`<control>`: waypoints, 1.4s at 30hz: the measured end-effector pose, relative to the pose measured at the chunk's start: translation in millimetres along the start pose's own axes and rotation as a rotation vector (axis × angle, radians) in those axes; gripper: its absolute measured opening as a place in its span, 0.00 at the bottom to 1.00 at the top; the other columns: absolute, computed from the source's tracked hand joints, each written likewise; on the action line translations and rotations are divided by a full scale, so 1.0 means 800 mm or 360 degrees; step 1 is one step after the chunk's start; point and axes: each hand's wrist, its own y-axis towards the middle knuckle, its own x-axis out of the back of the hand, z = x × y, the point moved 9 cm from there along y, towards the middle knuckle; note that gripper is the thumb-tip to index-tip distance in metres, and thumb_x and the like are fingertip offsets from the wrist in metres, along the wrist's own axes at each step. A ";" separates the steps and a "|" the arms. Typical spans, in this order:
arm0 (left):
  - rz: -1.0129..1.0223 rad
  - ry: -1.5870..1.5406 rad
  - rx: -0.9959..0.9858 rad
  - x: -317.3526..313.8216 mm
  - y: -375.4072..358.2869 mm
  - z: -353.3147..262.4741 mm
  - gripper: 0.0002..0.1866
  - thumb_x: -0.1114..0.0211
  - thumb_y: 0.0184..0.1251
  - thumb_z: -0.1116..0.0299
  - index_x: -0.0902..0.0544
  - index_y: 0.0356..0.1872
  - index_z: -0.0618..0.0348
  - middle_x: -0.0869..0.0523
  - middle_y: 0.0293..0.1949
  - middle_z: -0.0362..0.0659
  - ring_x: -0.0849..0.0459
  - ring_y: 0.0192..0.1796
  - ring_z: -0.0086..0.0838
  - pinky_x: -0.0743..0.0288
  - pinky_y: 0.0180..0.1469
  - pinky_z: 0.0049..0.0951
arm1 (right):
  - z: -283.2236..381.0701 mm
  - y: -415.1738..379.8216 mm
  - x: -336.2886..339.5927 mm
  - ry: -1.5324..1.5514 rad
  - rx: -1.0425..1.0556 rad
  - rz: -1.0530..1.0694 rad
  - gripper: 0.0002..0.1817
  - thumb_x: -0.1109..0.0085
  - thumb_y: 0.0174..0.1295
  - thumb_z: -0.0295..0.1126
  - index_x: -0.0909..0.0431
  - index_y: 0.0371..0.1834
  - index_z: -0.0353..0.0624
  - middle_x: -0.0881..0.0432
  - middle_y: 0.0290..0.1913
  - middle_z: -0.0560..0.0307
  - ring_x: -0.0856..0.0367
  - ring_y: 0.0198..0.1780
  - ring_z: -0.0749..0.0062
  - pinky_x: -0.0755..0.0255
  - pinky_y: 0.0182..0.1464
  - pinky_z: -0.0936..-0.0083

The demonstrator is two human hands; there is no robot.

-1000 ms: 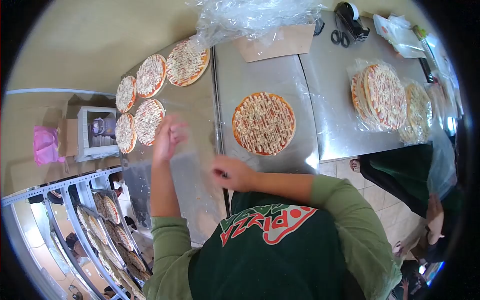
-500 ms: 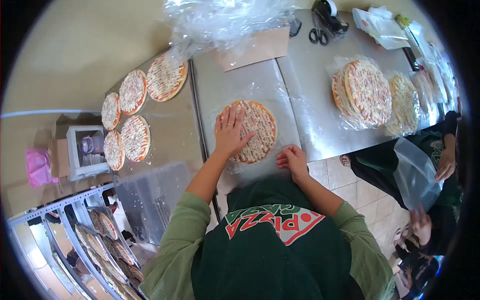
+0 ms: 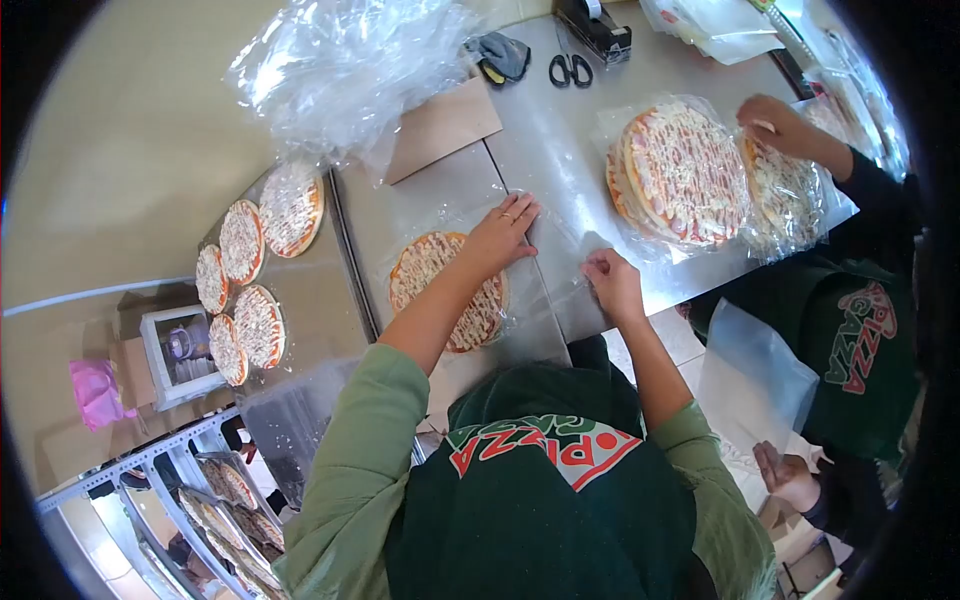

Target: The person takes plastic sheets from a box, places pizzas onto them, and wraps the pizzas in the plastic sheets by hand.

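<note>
A round pizza with white drizzle lies on the steel table, inside a clear plastic bag. My left hand lies flat with fingers spread on the bag at the pizza's far right edge. My right hand pinches the bag's open end near the table's front edge, to the right of the pizza.
Several uncovered pizzas sit at the left. A heap of clear bags lies at the back. Bagged pizzas are stacked at right, where another person's hand reaches. Scissors and a tape dispenser lie at the back.
My left hand slid from the pizza's middle to its right edge over the bag. My right hand moved right along the bag's end. The other person's hand now reaches the bagged stack.
</note>
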 end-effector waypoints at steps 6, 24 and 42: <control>0.0044 -0.0332 0.0183 0.012 0.062 0.035 0.27 0.34 0.50 0.71 0.28 0.55 0.45 0.35 0.63 0.42 0.32 0.60 0.41 0.33 0.58 0.35 | -0.030 0.002 0.026 0.0505 -0.0332 0.0069 0.17 0.37 0.52 0.27 0.28 0.44 0.39 0.22 0.22 0.57 0.23 0.22 0.75 0.29 0.26 0.78; 0.0211 -0.1313 0.0875 -0.043 0.116 0.059 0.09 0.44 0.65 0.65 0.21 0.36 0.60 0.24 0.17 0.37 0.25 0.17 0.19 0.31 0.18 0.20 | -0.062 -0.006 0.042 0.0932 -0.0432 0.0096 0.12 0.43 0.57 0.25 0.29 0.44 0.36 0.26 0.21 0.61 0.27 0.21 0.81 0.32 0.22 0.83; -0.0098 0.0237 0.0454 0.064 -0.129 0.003 0.40 0.41 0.51 0.39 0.37 0.64 0.47 0.48 0.68 0.52 0.50 0.69 0.51 0.59 0.65 0.57 | -0.011 -0.003 0.046 0.0473 -0.0107 0.0033 0.20 0.40 0.54 0.27 0.27 0.51 0.39 0.27 0.23 0.62 0.31 0.26 0.82 0.33 0.31 0.80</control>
